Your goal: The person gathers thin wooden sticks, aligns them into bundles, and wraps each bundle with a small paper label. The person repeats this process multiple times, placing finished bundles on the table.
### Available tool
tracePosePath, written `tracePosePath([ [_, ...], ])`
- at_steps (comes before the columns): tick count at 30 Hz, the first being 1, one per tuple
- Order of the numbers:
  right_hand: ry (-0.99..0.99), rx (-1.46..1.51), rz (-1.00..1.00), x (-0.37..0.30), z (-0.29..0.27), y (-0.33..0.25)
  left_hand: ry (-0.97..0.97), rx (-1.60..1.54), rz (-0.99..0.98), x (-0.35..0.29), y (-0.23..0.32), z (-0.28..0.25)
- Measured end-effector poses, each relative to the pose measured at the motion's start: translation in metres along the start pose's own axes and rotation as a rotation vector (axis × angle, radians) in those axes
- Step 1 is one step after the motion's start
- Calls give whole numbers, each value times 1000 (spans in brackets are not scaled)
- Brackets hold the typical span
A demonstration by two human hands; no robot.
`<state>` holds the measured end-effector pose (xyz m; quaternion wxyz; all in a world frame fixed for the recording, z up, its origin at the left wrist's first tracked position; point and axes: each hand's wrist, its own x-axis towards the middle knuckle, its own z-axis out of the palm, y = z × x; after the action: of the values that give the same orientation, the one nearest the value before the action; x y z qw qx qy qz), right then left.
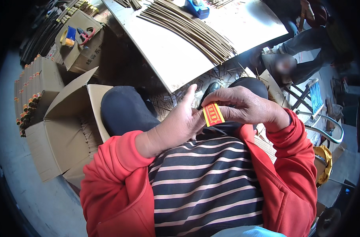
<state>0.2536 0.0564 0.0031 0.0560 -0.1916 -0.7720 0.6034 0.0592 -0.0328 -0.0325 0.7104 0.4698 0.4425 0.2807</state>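
In front of my striped shirt, a small yellow label with red print (213, 114) is pinched in the fingers of my right hand (245, 103). Whether it is a single label or a small stack, I cannot tell. My left hand (180, 118) meets the label's left edge from the side, its thumb stretched up and away from the other fingers. The left fingertips are partly hidden at the label. Both hands are above the gap between my knees.
A white table (164, 63) ahead carries many thin brown sticks (195, 29) and a blue tape dispenser (197, 8). Open cardboard boxes (65, 146) stand at left, beside stacked bundles (29, 94). Pliers (85, 35) lie on another carton. A folding chair (326, 130) and another person's leg (306, 41) are at right.
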Motion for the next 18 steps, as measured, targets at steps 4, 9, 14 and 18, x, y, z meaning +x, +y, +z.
tracePosePath([
  [4, 42, -108, -104, 6, 3, 3, -8, -31, 55, 0, -5, -3],
  [9, 94, -239, -126, 7, 11, -9, -82, -198, 45, -4, -11, -8],
  [14, 115, -448, -260, 9, 13, -11, -125, -202, 88, -9, -9, -10],
  [18, 199, -592, -359, 9, 19, -15, -90, 105, 353, -3, -30, -19],
])
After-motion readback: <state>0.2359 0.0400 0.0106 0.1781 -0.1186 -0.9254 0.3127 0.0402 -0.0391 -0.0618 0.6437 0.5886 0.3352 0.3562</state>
